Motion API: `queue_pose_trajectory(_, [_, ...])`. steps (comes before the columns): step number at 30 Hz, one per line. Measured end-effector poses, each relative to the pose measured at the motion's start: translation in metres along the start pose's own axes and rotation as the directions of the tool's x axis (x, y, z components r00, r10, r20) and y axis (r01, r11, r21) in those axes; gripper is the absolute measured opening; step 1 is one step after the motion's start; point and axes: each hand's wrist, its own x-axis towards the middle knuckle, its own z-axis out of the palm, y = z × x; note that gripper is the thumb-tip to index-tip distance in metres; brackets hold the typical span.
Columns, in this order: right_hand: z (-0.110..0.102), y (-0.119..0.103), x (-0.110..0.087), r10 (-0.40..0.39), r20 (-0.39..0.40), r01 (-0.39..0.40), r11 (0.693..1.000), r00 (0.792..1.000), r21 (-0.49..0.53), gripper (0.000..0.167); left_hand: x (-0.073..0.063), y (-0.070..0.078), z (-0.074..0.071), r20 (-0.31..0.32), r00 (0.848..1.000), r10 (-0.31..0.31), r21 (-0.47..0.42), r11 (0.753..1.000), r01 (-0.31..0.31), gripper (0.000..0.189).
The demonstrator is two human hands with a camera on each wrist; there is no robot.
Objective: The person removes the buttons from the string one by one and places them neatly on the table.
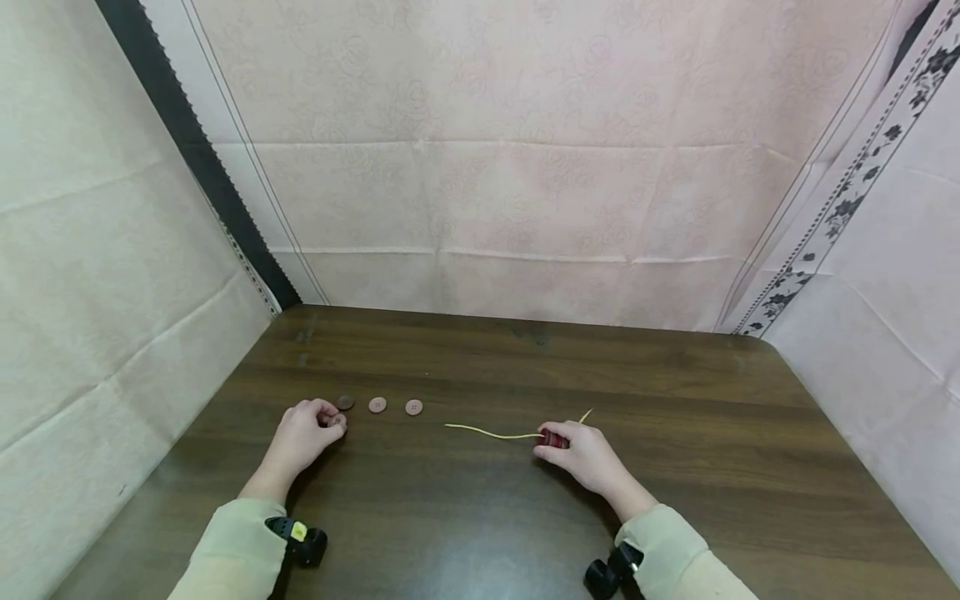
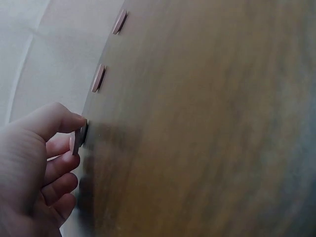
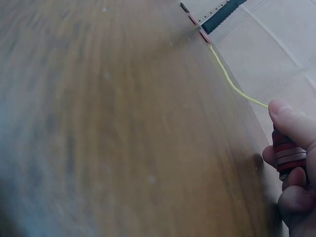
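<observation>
My left hand (image 1: 306,435) pinches a pinkish button (image 2: 74,142) between thumb and fingers, at the left end of a row of buttons. Right at its fingertips, a dark brown button (image 1: 345,402) lies on the table. Two pink four-hole buttons, a nearer one (image 1: 377,405) and a farther one (image 1: 413,407), continue the row rightward. Toward the right, my right hand (image 1: 588,457) grips a stack of red, dark and pale buttons (image 3: 289,157). A yellow cord (image 1: 487,432) sticks out at both ends of the stack; its longer end trails left toward the row.
The brown wooden table (image 1: 465,358) carries everything. Pale patterned cloth (image 1: 495,200) hangs behind its far edge, with more cloth along the left and right sides. Both wrists wear small black cameras over light green sleeves (image 1: 240,537).
</observation>
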Motion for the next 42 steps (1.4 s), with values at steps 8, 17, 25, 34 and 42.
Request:
queue_pose_trajectory(8, [0.000,-0.001,0.000,0.033,0.006,-0.033,0.999,0.999,-0.001,0.022,0.000,-0.001,0.001,0.023,1.000,0.019,0.027,0.999,-0.020,0.020])
queue_pose_trajectory(17, [0.000,0.000,-0.001,0.039,0.004,-0.039,0.999,0.999,-0.007,0.021,0.000,-0.001,0.002,0.034,0.999,0.015,0.039,0.999,-0.016,0.023])
queue_pose_trajectory(25, [0.001,0.000,-0.001,0.033,0.001,-0.033,0.999,0.999,-0.013,0.022,-0.001,-0.001,0.002,0.030,0.999,0.024,0.048,0.999,-0.026,0.024])
queue_pose_trajectory(34, [0.001,-0.001,-0.002,0.018,-0.007,-0.018,1.000,1.000,-0.018,0.023,0.001,0.001,0.001,0.026,1.000,0.008,0.042,0.999,-0.009,0.028])
queue_pose_trajectory(42, [0.000,-0.001,-0.002,0.040,0.002,-0.040,0.999,0.999,-0.012,0.024,0.005,0.016,0.000,-0.012,1.000,0.016,-0.013,1.000,-0.016,0.039])
